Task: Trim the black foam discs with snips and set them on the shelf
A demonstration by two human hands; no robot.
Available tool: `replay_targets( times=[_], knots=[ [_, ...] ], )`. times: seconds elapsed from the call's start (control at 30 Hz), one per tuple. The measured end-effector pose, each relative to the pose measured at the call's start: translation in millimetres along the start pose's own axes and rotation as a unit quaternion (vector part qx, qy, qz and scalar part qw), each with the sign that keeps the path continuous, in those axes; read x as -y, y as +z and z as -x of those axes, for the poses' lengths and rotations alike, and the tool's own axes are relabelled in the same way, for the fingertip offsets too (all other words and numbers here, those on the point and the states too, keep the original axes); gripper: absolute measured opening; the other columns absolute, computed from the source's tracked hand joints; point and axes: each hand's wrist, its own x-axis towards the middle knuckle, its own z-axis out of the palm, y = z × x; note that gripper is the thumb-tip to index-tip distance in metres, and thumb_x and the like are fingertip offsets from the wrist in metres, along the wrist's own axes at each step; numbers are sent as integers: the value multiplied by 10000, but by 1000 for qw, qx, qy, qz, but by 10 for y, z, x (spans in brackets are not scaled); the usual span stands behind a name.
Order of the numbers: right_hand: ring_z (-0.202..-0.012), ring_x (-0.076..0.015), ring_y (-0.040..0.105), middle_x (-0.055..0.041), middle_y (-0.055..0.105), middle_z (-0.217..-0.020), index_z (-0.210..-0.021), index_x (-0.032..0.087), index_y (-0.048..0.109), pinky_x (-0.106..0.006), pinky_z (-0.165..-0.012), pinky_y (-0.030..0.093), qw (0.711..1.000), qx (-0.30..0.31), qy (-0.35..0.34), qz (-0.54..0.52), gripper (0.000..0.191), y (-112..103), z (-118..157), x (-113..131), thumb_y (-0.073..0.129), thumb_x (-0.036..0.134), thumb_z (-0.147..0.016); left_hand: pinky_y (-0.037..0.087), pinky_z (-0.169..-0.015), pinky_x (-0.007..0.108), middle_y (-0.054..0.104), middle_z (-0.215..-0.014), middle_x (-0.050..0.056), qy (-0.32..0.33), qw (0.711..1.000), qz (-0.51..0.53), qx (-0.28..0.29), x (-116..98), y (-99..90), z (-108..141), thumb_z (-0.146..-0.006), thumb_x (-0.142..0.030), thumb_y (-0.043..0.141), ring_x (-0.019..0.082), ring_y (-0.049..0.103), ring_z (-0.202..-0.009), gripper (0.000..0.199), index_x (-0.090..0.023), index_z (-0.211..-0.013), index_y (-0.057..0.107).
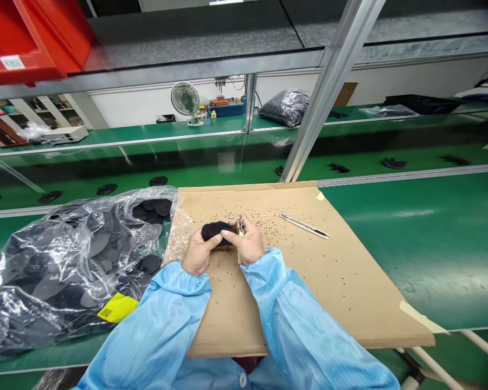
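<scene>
Above a brown cardboard sheet, my left hand is closed round a stack of black discs. My right hand grips a small tool with a pale handle, its metal tip pointing up beside the right end of the stack. The thumb of my right hand reaches toward the discs. Many tiny black bits are scattered on the cardboard around both hands. A slim cutter knife lies on the cardboard to the right of my hands.
At the left lies a large clear plastic bag of black discs with a yellow label. Behind the cardboard, a green conveyor carries small piles of black pieces. A metal post rises behind the sheet; a red bin is at upper left.
</scene>
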Motion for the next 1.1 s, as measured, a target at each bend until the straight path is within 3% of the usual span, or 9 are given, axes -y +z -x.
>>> replay_targets(
  times=[0.13, 0.23, 0.4, 0.57, 0.7, 0.83, 1.0, 1.1],
  knots=[
    [-583, -112, 480, 47, 533, -636, -735, 192, 558, -255, -592, 438, 1000, -9, 9, 5, 345, 8, 0, 2, 781, 364, -536, 440, -957, 368, 692, -1021, 76, -14, 1000, 13, 0, -2, 11, -2, -653, -208, 777, 203, 621, -982, 356, -142, -986, 669],
    [-627, -131, 526, 23, 586, -680, -775, 187, 591, -275, -633, 464, 1000, -8, -3, 30, 332, 10, -2, -33, 765, 387, -577, 444, -949, 351, 685, -1041, 83, -20, 1000, 20, -8, -11, 20, -9, -646, -214, 781, 208, 613, -1007, 377, -138, -996, 663],
    [-785, -179, 617, -44, 676, -849, -914, 177, 623, -330, -760, 502, 998, 27, -37, 45, 322, 21, 26, -50, 660, 432, -721, 512, -706, 270, 665, -1033, 63, -52, 996, 47, -51, -9, -14, -41, -658, -262, 779, 179, 628, -882, 439, -170, -1056, 617],
    [-781, -187, 636, -57, 688, -890, -977, 178, 630, -347, -763, 514, 991, 81, -73, 78, 307, 18, 70, -21, 637, 388, -753, 422, -463, 189, 628, -787, 22, -121, 985, 114, -50, 1, -103, -84, -725, -267, 720, 95, 554, -600, 254, -152, -924, 610],
    [-859, -186, 632, -53, 673, -955, -944, 195, 644, -339, -808, 502, 976, 97, -144, 133, 213, 25, 101, 6, 602, 318, -776, 338, -388, 161, 555, -643, 9, -192, 967, 164, -32, -39, -127, -85, -779, -232, 650, 64, 464, -482, 119, -132, -825, 605],
    [-859, -179, 618, -48, 660, -905, -895, 201, 638, -326, -810, 491, 960, 89, -194, 183, 140, 35, 134, 50, 561, 264, -796, 309, -363, 154, 502, -583, 4, -234, 957, 169, -15, -79, -99, -61, -804, -269, 621, 62, 434, -458, 153, -123, -762, 607],
    [-868, -172, 609, -44, 651, -912, -911, 211, 621, -310, -815, 484, 952, 96, -215, 198, 130, 54, 162, 55, 540, 244, -815, 302, -355, 157, 508, -574, 2, -243, 955, 168, -21, -82, -90, -57, -790, -281, 640, 63, 433, -452, 161, -122, -768, 622],
    [-865, -173, 608, -44, 651, -910, -908, 205, 617, -308, -811, 479, 958, 60, -210, 183, 129, 69, 162, -1, 544, 254, -814, 349, -386, 149, 566, -635, 4, -199, 964, 171, -38, -63, -102, -61, -753, -249, 688, 56, 468, -486, 144, -127, -808, 635]
  ],
)
